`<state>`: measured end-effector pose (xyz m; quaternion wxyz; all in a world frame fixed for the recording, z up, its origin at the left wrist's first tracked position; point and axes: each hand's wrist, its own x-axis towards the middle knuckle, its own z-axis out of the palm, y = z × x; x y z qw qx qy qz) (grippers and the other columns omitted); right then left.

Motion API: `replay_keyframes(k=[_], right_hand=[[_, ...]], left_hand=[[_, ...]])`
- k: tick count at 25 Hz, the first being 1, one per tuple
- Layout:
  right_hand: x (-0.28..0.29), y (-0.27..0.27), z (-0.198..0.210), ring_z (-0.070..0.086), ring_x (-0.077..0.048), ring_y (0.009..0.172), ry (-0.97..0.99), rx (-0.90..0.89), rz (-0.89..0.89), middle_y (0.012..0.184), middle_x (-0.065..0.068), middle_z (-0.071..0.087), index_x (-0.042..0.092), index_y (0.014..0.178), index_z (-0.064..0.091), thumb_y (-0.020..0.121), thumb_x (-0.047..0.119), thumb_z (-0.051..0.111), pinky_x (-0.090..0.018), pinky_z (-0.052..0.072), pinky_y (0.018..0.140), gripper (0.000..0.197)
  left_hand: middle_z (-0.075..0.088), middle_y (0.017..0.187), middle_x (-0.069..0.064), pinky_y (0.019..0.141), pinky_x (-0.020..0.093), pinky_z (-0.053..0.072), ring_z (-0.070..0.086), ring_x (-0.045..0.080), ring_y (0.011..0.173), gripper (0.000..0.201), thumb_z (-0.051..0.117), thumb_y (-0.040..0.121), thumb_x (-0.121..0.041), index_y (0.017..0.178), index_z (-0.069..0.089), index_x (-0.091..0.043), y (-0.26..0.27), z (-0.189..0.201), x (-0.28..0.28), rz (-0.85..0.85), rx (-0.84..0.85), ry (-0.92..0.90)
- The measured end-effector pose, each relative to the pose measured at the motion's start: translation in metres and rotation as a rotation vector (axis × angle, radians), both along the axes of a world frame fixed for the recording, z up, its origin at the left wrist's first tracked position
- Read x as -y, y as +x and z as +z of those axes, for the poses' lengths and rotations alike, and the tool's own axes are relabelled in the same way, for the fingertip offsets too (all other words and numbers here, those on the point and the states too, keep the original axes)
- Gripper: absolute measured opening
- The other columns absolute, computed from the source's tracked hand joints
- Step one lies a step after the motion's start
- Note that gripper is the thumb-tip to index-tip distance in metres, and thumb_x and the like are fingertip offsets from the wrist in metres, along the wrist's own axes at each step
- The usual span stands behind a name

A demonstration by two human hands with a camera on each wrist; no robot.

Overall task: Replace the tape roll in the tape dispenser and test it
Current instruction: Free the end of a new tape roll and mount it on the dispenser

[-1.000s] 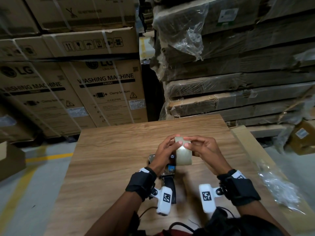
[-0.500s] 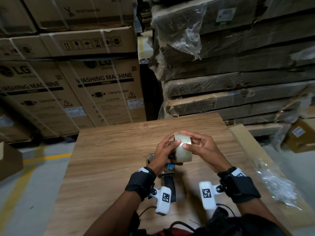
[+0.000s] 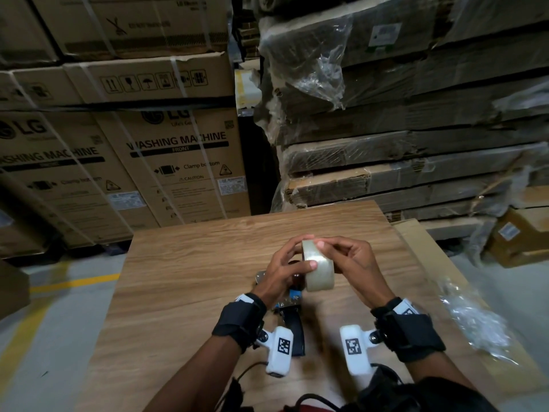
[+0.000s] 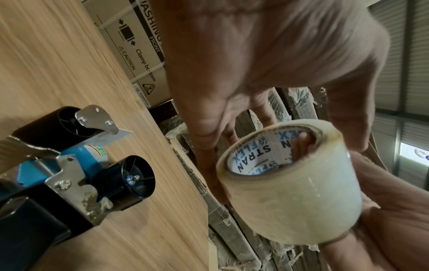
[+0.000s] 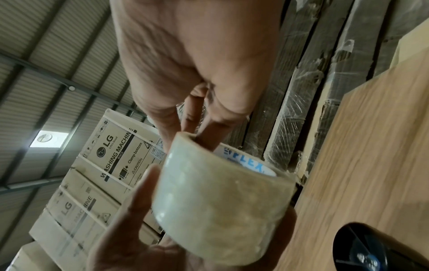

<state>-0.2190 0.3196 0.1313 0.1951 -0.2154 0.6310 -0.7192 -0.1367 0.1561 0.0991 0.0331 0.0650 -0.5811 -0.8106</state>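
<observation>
Both hands hold the clear tape roll (image 3: pixel 318 267) above the wooden table (image 3: pixel 184 281): left hand (image 3: pixel 282 270) w/ thumb pressed on its outer face, right hand (image 3: pixel 353 258) fingers curled round its far rim. Tape dispenser (image 4: pixel 69 165) lies on the table under the left hand, spool bare.

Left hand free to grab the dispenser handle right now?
Probably not: the left hand and right hand both grip the tape roll. The tape dispenser lies untouched on the table, its handle unobstructed below the left wrist.
</observation>
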Motion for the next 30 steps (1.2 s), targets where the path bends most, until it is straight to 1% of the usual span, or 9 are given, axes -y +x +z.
replay_keyframes(k=[3, 7, 11, 14, 17, 20, 22, 26, 30], right_hand=[[-0.002, 0.002, 0.002, 0.074, -0.021, 0.098, 0.008, -0.020, 0.097, 0.112, -0.013, 0.078, 0.007, 0.123, 0.071, 0.094, 0.007, 0.067, -0.033, 0.062, 0.080, 0.030], [-0.005, 0.003, 0.001, 0.076, -0.023, 0.101, 0.025, -0.023, 0.136, 0.114, -0.015, 0.077, 0.005, 0.131, 0.064, 0.088, -0.005, 0.072, -0.030, 0.060, 0.080, 0.045], [-0.006, 0.008, 0.001, 0.076, -0.032, 0.098, 0.029, -0.040, 0.013, 0.106, -0.013, 0.080, 0.004, 0.118, 0.073, 0.086, -0.001, 0.076, -0.038, 0.062, 0.079, 0.032], [-0.006, 0.009, 0.000, 0.076, -0.034, 0.100, 0.035, -0.084, -0.097, 0.103, -0.010, 0.080, 0.005, 0.108, 0.078, 0.089, 0.004, 0.074, -0.046, 0.061, 0.084, 0.020], [-0.006, 0.011, 0.003, 0.076, -0.027, 0.101, 0.020, -0.100, -0.137, 0.104, -0.007, 0.081, 0.004, 0.106, 0.079, 0.091, 0.007, 0.073, -0.042, 0.061, 0.087, 0.017], [-0.008, 0.014, 0.007, 0.075, -0.023, 0.104, 0.015, -0.117, -0.092, 0.109, -0.005, 0.080, 0.006, 0.110, 0.078, 0.094, 0.009, 0.069, -0.036, 0.060, 0.088, 0.019], [-0.009, 0.014, 0.006, 0.074, -0.025, 0.105, 0.015, -0.109, -0.059, 0.111, -0.006, 0.079, 0.010, 0.111, 0.078, 0.095, 0.009, 0.067, -0.038, 0.061, 0.088, 0.019], [-0.009, 0.013, 0.001, 0.075, -0.027, 0.104, 0.058, -0.082, -0.036, 0.110, -0.010, 0.079, 0.010, 0.120, 0.072, 0.092, 0.007, 0.072, -0.037, 0.060, 0.088, 0.028], [-0.012, 0.015, 0.003, 0.077, -0.027, 0.098, 0.040, -0.069, -0.073, 0.105, -0.009, 0.080, 0.009, 0.113, 0.075, 0.088, 0.007, 0.076, -0.037, 0.061, 0.081, 0.025]], left_hand=[[0.065, 0.125, 0.016, 0.083, 0.047, 0.055, 0.063, 0.030, 0.106, 0.046, 0.069, 0.086, -0.031, 0.131, 0.062, -0.025, -0.002, -0.003, -0.003, 0.064, 0.044, 0.034], [0.068, 0.115, 0.016, 0.078, 0.056, 0.058, 0.065, 0.032, 0.099, 0.048, 0.070, 0.082, -0.051, 0.124, 0.068, -0.026, -0.005, -0.002, -0.010, 0.091, 0.113, 0.052], [0.067, 0.124, 0.018, 0.082, 0.053, 0.057, 0.065, 0.030, 0.103, 0.046, 0.070, 0.085, -0.044, 0.129, 0.065, -0.029, -0.001, -0.001, -0.012, 0.073, 0.090, 0.020], [0.057, 0.134, 0.021, 0.087, 0.052, 0.057, 0.065, 0.027, 0.110, 0.058, 0.074, 0.084, -0.023, 0.139, 0.055, -0.026, 0.005, 0.003, -0.010, -0.030, -0.009, -0.035], [0.054, 0.134, 0.025, 0.092, 0.059, 0.056, 0.063, 0.028, 0.113, 0.069, 0.076, 0.077, -0.016, 0.141, 0.053, -0.024, 0.008, 0.007, -0.012, -0.082, -0.067, -0.081], [0.053, 0.135, 0.026, 0.083, 0.051, 0.059, 0.065, 0.028, 0.109, 0.064, 0.076, 0.076, -0.014, 0.136, 0.057, -0.022, 0.007, 0.009, -0.014, -0.066, -0.046, 0.006], [0.057, 0.132, 0.023, 0.079, 0.046, 0.058, 0.066, 0.028, 0.107, 0.060, 0.076, 0.078, -0.020, 0.135, 0.058, -0.024, 0.006, 0.007, -0.016, -0.039, -0.018, 0.051], [0.065, 0.115, 0.015, 0.079, 0.063, 0.057, 0.066, 0.035, 0.102, 0.054, 0.071, 0.082, -0.042, 0.133, 0.059, -0.028, 0.005, 0.006, -0.021, 0.010, 0.060, 0.041], [0.065, 0.116, 0.015, 0.078, 0.066, 0.057, 0.068, 0.033, 0.099, 0.058, 0.070, 0.080, -0.050, 0.133, 0.059, -0.029, 0.006, 0.011, -0.027, 0.012, 0.101, 0.013]])
